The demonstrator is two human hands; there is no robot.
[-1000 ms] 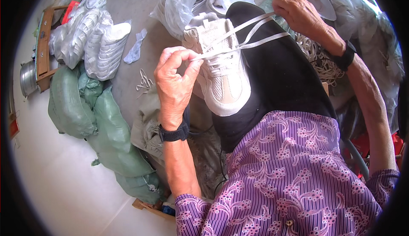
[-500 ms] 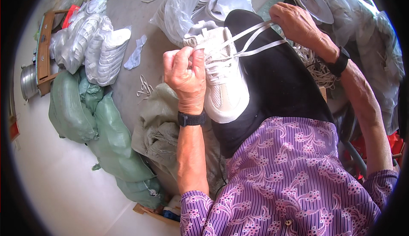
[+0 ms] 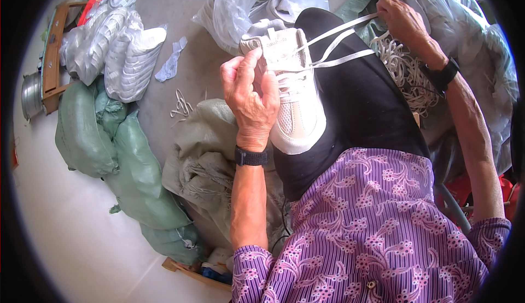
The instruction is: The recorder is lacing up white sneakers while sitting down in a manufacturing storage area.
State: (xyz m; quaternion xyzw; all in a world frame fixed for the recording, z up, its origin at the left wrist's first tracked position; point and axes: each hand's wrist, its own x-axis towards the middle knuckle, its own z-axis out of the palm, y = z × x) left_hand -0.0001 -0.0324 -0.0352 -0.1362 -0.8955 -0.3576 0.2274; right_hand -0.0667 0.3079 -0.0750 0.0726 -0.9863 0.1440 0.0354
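A white and cream sneaker rests on my black-trousered thigh, its toe pointing toward me. White shoelace threads its lower eyelets, and long strands run from it to the right. My right hand, farther out to the right, is closed in a pinch on the lace and draws it taut. Along the shoe's left side lies my left hand. Its index finger reaches up by the upper eyelets, and the thumb sits apart from it near the laces. No lace shows between those fingers.
A heap of loose white laces lies beneath my right forearm. Clear plastic bags with shoes stand beyond my knee and at the far right. Stacked wrapped white soles and green sacks fill the left, with a beige sack nearer.
My right hand has moved up and to the right, pulling the lace along. My left hand has loosened from its pinch at the tongue, its fingers now spread along the shoe's side.
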